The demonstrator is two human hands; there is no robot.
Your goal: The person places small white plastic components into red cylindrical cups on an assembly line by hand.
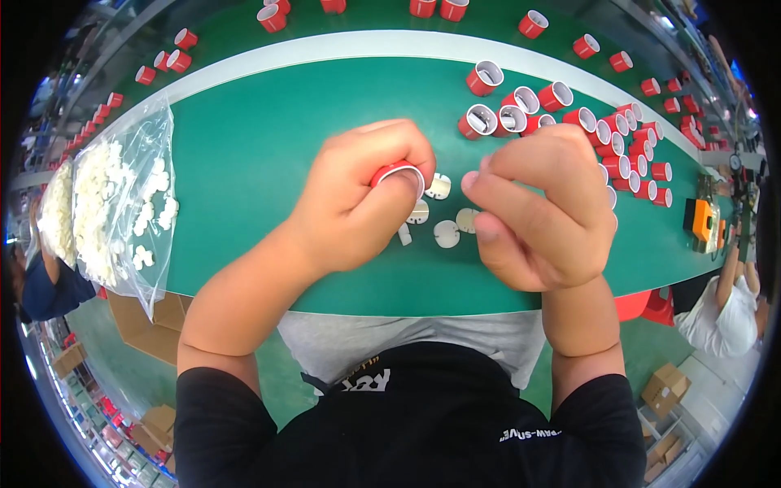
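Observation:
My left hand [366,195] is closed round a small red cup [389,172] with a white rim, its thumb pressed into the mouth. To its right, my right hand [549,207] hovers over the table with fingers curled and thumb and forefinger apart; nothing shows between them. Beneath and between the hands lie several flat round off-white pieces [447,234] with small notches. A small white piece [405,234] lies beside them, just under my left hand.
Many red cups [478,122] with metallic parts inside stand on the green table [268,122] at the right. A clear bag of white pieces [102,211] lies at the left. A conveyor [390,45] carrying more cups runs behind. An orange and black device [701,220] sits far right.

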